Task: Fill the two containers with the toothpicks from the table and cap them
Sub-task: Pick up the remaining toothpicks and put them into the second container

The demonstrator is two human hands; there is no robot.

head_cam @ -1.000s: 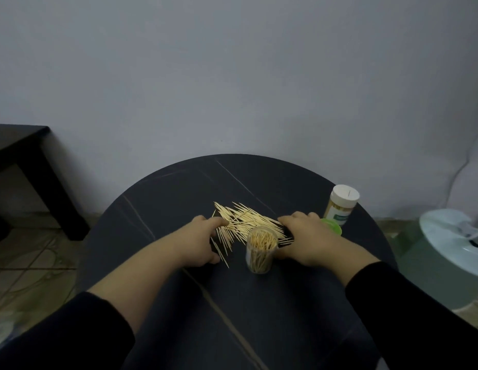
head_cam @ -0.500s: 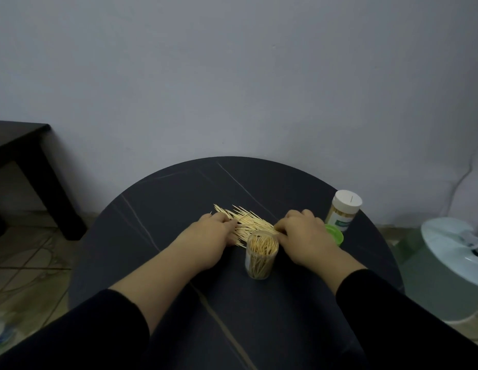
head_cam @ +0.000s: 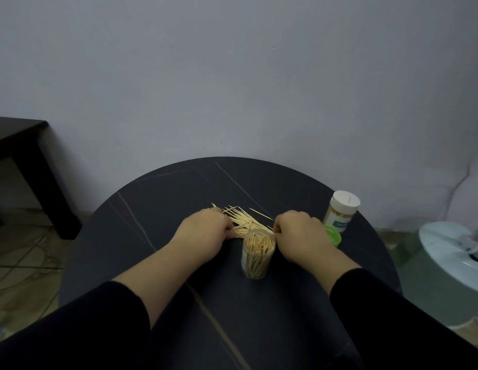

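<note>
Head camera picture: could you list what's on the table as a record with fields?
table: dark, round
loose toothpicks: piled between the hands
open jar: upright, nearly full, no lid
capped jar: white lid, far right
green lid: beside capped jar
left hand: fingers curled round pile's left end
right hand: fingers curled at pile's right end, grip unclear

toothpicks behind open container | capped container far right, lid before it | all on table

the far half of the round dark tabletop is free. the clear plastic toothpick container blocks the middle; a white-capped jar and green round lid crowd the right edge.
</note>
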